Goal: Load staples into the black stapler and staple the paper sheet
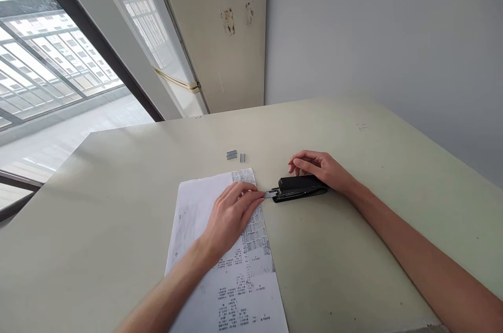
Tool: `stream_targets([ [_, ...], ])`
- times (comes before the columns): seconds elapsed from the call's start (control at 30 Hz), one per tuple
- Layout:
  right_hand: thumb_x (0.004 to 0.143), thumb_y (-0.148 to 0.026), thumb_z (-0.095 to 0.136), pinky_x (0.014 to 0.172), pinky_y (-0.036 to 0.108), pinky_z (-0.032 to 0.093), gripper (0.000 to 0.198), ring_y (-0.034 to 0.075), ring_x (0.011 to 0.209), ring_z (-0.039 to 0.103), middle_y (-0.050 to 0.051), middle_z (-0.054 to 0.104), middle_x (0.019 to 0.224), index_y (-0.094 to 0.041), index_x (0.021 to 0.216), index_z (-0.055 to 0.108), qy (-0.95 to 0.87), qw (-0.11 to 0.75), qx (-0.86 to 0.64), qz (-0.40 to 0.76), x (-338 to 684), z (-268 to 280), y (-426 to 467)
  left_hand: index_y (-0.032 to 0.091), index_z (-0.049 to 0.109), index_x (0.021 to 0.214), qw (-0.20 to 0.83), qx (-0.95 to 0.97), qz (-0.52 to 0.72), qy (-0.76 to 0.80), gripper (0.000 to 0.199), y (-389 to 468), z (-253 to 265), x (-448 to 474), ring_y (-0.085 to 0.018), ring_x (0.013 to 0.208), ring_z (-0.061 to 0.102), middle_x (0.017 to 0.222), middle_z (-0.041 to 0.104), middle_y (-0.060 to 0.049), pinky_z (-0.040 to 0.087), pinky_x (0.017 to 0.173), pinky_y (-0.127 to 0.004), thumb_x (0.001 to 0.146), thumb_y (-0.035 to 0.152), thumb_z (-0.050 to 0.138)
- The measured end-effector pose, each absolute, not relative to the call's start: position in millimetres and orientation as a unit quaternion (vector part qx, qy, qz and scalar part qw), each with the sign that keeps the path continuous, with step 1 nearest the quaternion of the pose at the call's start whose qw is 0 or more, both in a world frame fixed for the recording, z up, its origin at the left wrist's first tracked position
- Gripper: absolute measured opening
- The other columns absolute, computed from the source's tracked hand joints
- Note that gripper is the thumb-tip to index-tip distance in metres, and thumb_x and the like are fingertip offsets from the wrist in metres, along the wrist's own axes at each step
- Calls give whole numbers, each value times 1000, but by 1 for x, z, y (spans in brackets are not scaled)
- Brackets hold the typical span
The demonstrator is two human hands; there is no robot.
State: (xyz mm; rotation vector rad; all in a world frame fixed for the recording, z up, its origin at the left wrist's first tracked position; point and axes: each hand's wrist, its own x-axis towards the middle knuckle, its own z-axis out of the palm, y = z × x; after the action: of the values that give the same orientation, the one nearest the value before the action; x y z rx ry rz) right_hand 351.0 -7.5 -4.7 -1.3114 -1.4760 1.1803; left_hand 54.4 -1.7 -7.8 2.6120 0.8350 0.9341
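A black stapler (301,186) lies on the table just right of the papers, its front end facing left. A thin metal slide (270,194) sticks out of that end. My left hand (232,207) rests over the papers, thumb and fingers pinched on the slide's tip. My right hand (318,168) lies behind the stapler's rear end, fingers loosely bent and apart, with nothing visible in them. Its heel is against or very near the stapler; contact is hard to make out. Beneath my left hand are printed sheets (251,299). Small strips of staples (231,154) lie beyond the papers.
The pale table (129,207) has an angled far-left corner. Past its far edge stands a cabinet-like panel (228,60) with peeled patches, beside a grey wall (373,29). To the left are a window (47,55) and railings outside.
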Motion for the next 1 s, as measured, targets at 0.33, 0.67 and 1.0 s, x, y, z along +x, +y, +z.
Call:
stream_targets([
  [0.33, 96, -63, 65, 88, 33, 52, 41, 19, 89, 66, 5, 75, 100, -24, 98, 75, -525, 436, -502, 531, 345, -3, -12, 25, 75, 120, 255, 902, 255, 239, 20, 17, 0, 33, -21, 103, 71, 111, 79, -4, 57, 95, -42, 105, 33, 65],
  [0.67, 101, -68, 54, 77, 31, 52, 51, 17, 81, 64, 7, 73, 97, -20, 98, 74, -516, 440, -411, 609, 314, -4, -20, 22, 75, 104, 287, 902, 239, 215, 35, 11, 0, 46, -21, 90, 69, 97, 78, -4, 54, 85, -37, 94, 56, 73],
  [1.0, 101, -68, 53, 75, 30, 49, 51, 14, 75, 60, 4, 71, 94, -21, 96, 72, -490, 461, -421, 608, 301, -1, -27, 21, 66, 98, 251, 898, 238, 272, 30, 10, -2, 49, -19, 83, 60, 90, 72, -2, 48, 79, -32, 100, 52, 66],
])
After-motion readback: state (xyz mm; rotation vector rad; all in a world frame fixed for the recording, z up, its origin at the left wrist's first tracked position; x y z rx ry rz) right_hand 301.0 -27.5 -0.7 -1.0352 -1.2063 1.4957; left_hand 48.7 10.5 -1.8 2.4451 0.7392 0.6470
